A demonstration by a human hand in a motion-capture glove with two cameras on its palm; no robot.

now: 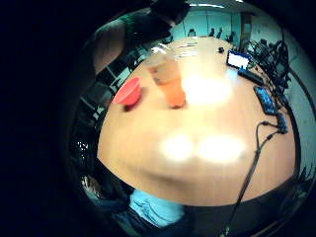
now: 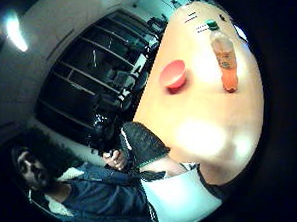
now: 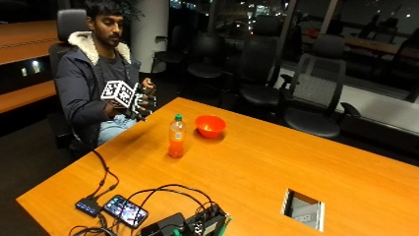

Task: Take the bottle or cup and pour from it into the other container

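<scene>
A plastic bottle [image 3: 176,137] of orange drink with a green cap stands upright on the wooden table [image 3: 262,167]. Just beyond it sits an empty red bowl [image 3: 210,126]. Both palm views show the same bottle [image 1: 168,79] [image 2: 226,57] and bowl [image 1: 128,92] [image 2: 173,73] from some distance. My gloved right hand [image 3: 142,103] is raised in front of the seated person's chest, off the table's edge and well short of the bottle. Its fingers are loosely curled and it holds nothing.
Phones [image 3: 124,210], a small hub [image 3: 88,206] and cables lie at the table's near corner. A rectangular cable hatch [image 3: 303,210] is cut into the tabletop to the right. Office chairs [image 3: 314,93] stand behind the table.
</scene>
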